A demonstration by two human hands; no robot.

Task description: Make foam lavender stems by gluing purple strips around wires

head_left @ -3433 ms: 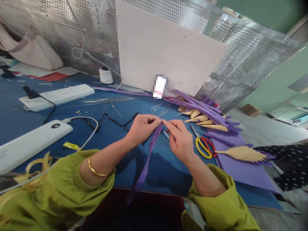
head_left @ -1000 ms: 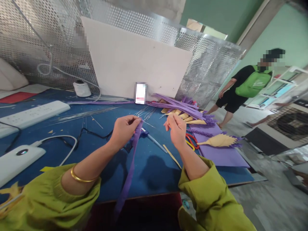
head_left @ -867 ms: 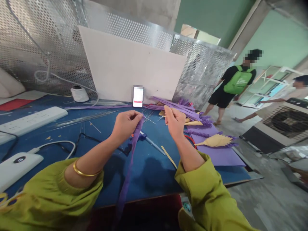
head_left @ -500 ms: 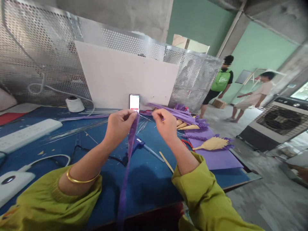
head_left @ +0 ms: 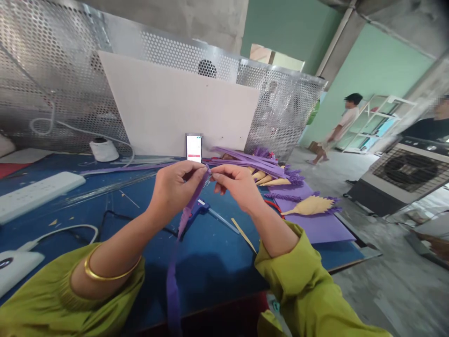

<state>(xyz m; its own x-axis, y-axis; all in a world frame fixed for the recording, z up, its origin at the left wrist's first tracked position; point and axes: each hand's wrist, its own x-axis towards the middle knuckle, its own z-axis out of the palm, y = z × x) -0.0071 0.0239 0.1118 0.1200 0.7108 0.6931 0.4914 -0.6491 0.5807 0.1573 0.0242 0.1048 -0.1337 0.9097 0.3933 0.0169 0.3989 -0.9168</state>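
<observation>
My left hand [head_left: 177, 183] is closed on the top end of a long fringed purple strip [head_left: 175, 252] that hangs down past the blue table's front edge [head_left: 224, 304]. My right hand [head_left: 234, 183] pinches at the same top end, fingertips touching the left hand's; a thin wire may be between them, but it is too fine to be sure. Both hands hover above the table, over a blue glue gun [head_left: 201, 208].
A phone [head_left: 194, 148] leans on a white board [head_left: 182, 107] before a perforated metal screen. Purple strips and tan paper cones [head_left: 266, 171], a purple sheet [head_left: 317, 227], power strips [head_left: 35, 189] and cables lie around. A person [head_left: 336, 128] walks at the right; a cooler [head_left: 403, 180] stands there.
My right hand moved left and joined the left hand at the strip's top end. My head tilted up, and the person in the green vest went out of sight.
</observation>
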